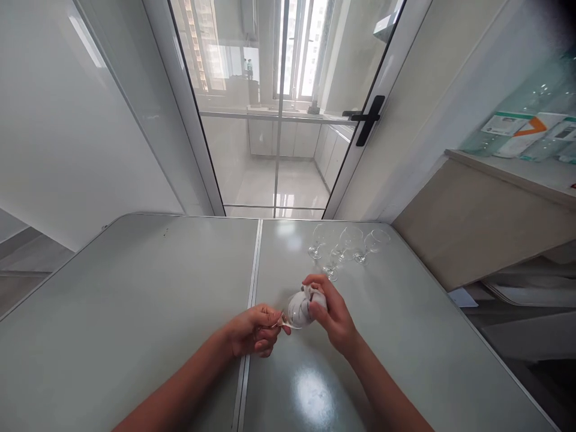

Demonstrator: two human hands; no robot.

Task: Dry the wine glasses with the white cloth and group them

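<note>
My left hand [258, 330] is closed around the stem of a wine glass [293, 312], which lies tilted on its side above the table. A white cloth [310, 300] fills the bowl of the glass. The fingers and thumb of my right hand [333, 315] grip the cloth at the bowl's mouth. Part of the cloth is inside the glass and part bunches out at the rim. The foot of the glass is mostly hidden by my left fingers.
Several clear stemmed glasses [351, 243] stand at the table's far right corner. The pale table [157, 300] has a metal seam down its middle. Beyond its far edge is a glass door [279, 138] with a black handle [369, 120]. Plastic bottles [517, 132] sit on a shelf at right.
</note>
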